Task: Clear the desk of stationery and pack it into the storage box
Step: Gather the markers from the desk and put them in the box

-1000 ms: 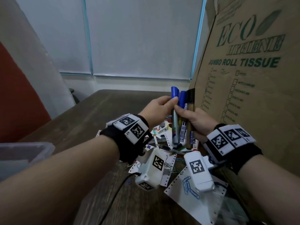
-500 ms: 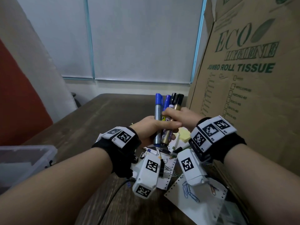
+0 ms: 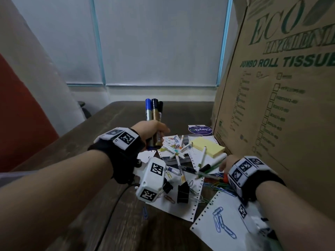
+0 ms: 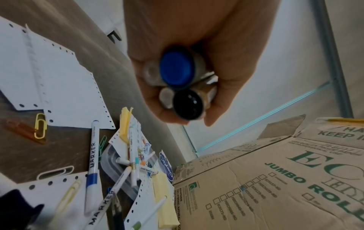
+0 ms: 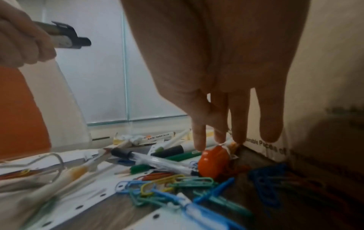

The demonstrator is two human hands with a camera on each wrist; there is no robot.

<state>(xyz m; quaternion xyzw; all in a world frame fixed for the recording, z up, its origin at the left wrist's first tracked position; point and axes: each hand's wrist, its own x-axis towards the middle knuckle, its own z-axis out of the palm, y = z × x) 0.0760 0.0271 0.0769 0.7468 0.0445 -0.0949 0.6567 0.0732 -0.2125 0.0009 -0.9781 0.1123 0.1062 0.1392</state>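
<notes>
Bunching the thick blue- and black-capped markers (image 3: pixel 154 113) upright in your clenched left hand (image 3: pixel 150 130) frees your right hand (image 5: pixel 222 93), fingers straight & empty, w/ tips touching the small orange plastic piece (image 5: pixel 213 161) amid stationery on the dark wooden bench (image 3: pixel 112 113).

Right hand (image 3: pixel 225 164) released the markers (image 3: pixel 154 113), dropping to the clutter.

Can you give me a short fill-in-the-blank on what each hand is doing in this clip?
1. The bundle of thick markers is held by the ____ hand.
2. The right hand reaches down with straight fingers toward a small ____ object.
3. The yellow sticky notes lie beside the big ____ box.

Missing words: left; orange; cardboard
</notes>
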